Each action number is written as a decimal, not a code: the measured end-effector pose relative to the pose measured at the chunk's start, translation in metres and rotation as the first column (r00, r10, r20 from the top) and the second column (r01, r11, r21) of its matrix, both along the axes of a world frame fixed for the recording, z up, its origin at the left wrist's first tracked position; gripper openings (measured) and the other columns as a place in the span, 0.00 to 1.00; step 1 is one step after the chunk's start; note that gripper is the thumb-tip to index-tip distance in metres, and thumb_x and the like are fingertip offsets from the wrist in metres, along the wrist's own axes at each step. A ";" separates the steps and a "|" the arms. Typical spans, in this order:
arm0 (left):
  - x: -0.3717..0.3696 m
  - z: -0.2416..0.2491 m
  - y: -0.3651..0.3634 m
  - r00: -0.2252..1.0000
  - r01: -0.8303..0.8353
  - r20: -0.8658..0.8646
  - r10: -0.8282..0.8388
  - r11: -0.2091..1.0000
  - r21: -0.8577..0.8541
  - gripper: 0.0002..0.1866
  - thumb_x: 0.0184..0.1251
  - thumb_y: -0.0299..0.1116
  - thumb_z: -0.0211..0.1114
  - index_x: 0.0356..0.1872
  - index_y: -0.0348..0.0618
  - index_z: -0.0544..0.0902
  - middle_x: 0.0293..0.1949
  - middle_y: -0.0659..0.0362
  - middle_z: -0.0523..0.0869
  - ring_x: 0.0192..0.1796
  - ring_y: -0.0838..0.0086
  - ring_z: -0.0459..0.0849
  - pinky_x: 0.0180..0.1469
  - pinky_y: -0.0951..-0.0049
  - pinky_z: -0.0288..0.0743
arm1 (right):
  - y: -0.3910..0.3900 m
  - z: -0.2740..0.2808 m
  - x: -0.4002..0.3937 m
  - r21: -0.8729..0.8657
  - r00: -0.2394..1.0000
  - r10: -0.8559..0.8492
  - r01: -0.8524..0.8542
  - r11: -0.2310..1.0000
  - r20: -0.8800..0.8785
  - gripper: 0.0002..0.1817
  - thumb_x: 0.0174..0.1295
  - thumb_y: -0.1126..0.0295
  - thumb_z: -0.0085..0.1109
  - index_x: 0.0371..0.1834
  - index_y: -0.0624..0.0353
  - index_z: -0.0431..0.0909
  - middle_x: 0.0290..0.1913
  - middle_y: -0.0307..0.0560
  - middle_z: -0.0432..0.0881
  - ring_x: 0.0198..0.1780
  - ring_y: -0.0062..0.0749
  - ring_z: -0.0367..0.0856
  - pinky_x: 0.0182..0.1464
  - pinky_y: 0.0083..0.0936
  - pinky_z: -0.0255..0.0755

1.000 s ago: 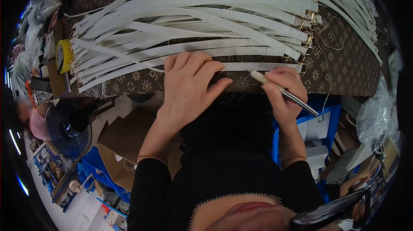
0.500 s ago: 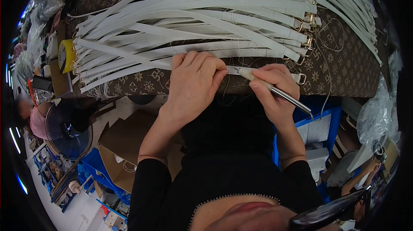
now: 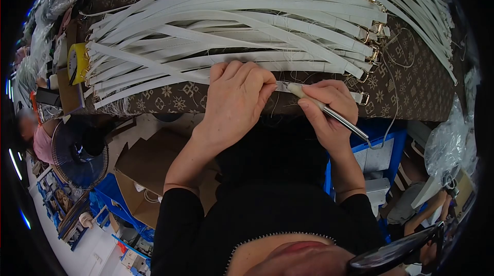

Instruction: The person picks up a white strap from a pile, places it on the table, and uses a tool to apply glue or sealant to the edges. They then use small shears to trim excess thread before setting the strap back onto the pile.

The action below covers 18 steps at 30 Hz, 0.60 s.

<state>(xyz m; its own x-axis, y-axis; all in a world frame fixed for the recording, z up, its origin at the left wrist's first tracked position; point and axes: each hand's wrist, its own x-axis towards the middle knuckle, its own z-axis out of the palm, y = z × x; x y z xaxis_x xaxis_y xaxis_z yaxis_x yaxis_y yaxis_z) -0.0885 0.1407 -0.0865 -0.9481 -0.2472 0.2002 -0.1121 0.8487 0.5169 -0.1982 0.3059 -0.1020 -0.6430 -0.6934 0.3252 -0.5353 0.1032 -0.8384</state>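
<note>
On the front edge of the patterned cloth lies a white strap (image 3: 352, 96) with a gold-coloured metal buckle at its right end. My left hand (image 3: 239, 96) is closed over this strap, thumb and fingertips pressed together; what exactly sits between the fingertips is hidden. My right hand (image 3: 332, 111) grips a corded pen-like tool (image 3: 346, 123) with a pale front part and a shiny metal rear. Its tip points left at the strap, just right of my left fingertips. Contact between tip and strap is too small to tell. Loose threads hang near the fingers.
Many white straps (image 3: 231, 21) with metal buckles lie beyond my hands, and another bundle (image 3: 411, 19) is at the far right. A yellow tape roll (image 3: 77, 64) stands left. Below are a fan (image 3: 80, 152), a cardboard box (image 3: 139, 173) and a blue crate (image 3: 396, 155). Other people are at both sides.
The view has shifted slightly. The tool's tip sits a little farther right, and its rear end and cord have swung slightly. Both hands keep nearly the same grip.
</note>
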 end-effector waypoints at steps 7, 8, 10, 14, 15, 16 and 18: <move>0.000 -0.001 0.000 1.000 -0.003 -0.011 0.003 1.000 0.006 0.07 0.58 0.30 0.65 0.34 0.46 0.74 0.31 0.64 0.79 0.36 0.68 0.76 0.45 0.67 0.62 | 0.001 0.001 0.001 0.001 1.000 0.028 -0.028 1.000 0.015 0.11 0.48 0.74 0.69 0.36 0.63 0.83 0.32 0.44 0.84 0.37 0.35 0.79 0.41 0.24 0.73; 0.000 -0.001 0.000 1.000 -0.004 -0.012 0.004 1.000 0.006 0.07 0.58 0.30 0.65 0.34 0.46 0.74 0.31 0.64 0.79 0.36 0.68 0.76 0.45 0.67 0.62 | 0.000 0.000 0.000 -0.009 1.000 0.014 -0.014 1.000 0.000 0.11 0.47 0.73 0.71 0.35 0.61 0.83 0.32 0.42 0.85 0.36 0.35 0.80 0.38 0.24 0.74; 0.000 -0.002 0.000 1.000 -0.004 -0.015 0.004 1.000 0.004 0.07 0.58 0.30 0.65 0.34 0.46 0.74 0.31 0.64 0.79 0.36 0.68 0.77 0.45 0.67 0.62 | -0.001 -0.001 0.000 -0.020 1.000 0.001 -0.001 1.000 -0.015 0.11 0.46 0.73 0.72 0.34 0.60 0.84 0.32 0.40 0.86 0.34 0.34 0.81 0.36 0.23 0.74; 0.000 -0.001 0.000 1.000 -0.007 -0.009 0.007 1.000 0.010 0.07 0.58 0.30 0.65 0.34 0.46 0.74 0.31 0.64 0.80 0.36 0.67 0.77 0.45 0.67 0.62 | -0.001 0.000 0.000 -0.020 1.000 0.004 -0.004 1.000 -0.020 0.12 0.45 0.72 0.72 0.34 0.59 0.84 0.32 0.40 0.86 0.34 0.34 0.81 0.36 0.23 0.74; 0.001 -0.002 0.000 1.000 -0.007 -0.013 0.007 1.000 0.012 0.07 0.58 0.30 0.65 0.34 0.46 0.74 0.31 0.64 0.80 0.36 0.67 0.77 0.45 0.67 0.62 | -0.001 0.000 0.000 -0.017 1.000 0.006 -0.006 1.000 -0.023 0.12 0.45 0.72 0.73 0.34 0.59 0.84 0.33 0.40 0.86 0.34 0.34 0.81 0.36 0.23 0.75; 0.001 -0.002 0.000 1.000 -0.008 -0.016 0.008 1.000 0.015 0.07 0.58 0.30 0.65 0.34 0.46 0.74 0.31 0.64 0.80 0.36 0.67 0.77 0.45 0.67 0.62 | -0.001 0.001 0.000 -0.017 1.000 0.007 -0.008 1.000 -0.023 0.12 0.45 0.72 0.73 0.34 0.59 0.84 0.33 0.40 0.86 0.34 0.34 0.81 0.36 0.23 0.75; 0.001 -0.002 0.000 1.000 -0.010 -0.018 0.011 1.000 0.014 0.07 0.58 0.30 0.65 0.34 0.46 0.74 0.31 0.64 0.80 0.36 0.67 0.77 0.45 0.67 0.62 | -0.001 0.002 0.001 -0.008 1.000 -0.005 0.005 1.000 -0.005 0.12 0.45 0.72 0.73 0.34 0.59 0.84 0.33 0.40 0.86 0.34 0.35 0.81 0.37 0.23 0.75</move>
<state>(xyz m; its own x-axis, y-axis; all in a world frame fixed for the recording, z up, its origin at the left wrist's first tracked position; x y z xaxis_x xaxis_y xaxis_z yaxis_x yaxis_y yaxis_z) -0.0879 0.1406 -0.0882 -0.9416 -0.2599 0.2142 -0.1112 0.8403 0.5307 -0.1969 0.3044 -0.1005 -0.6444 -0.6877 0.3344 -0.5393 0.0986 -0.8363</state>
